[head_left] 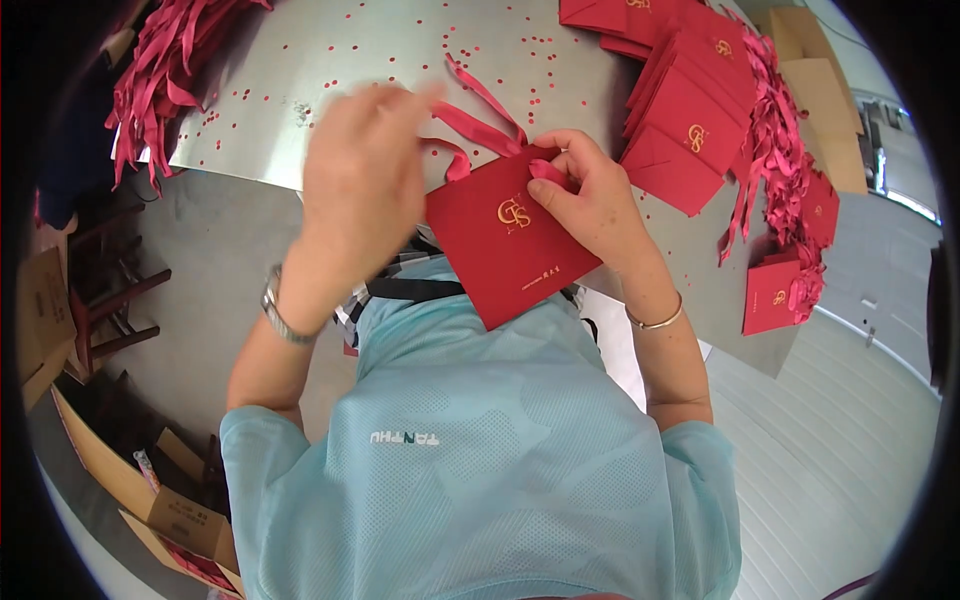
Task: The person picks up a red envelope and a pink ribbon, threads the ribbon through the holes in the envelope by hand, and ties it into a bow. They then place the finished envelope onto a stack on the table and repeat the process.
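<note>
Inspecting: where do we find the red bag (480,255)?

Before our waist (415,289); our right hand (592,198) grips its upper corner and pink ribbon (547,171). Our left hand (365,170) blurs; hold undetermined. We should keep ribbon untwisted; stacked bags (690,110) lie beyond.

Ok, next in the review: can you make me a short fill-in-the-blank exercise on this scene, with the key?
1. The right hand holds a bag coloured ____.
2. The emblem on it is coloured ____.
3. The broad silver band is worn on the ____ wrist.
4. In the picture, the stack of bags on the table lies to the held bag's ____.

Missing words: red; gold; left; right.
</note>
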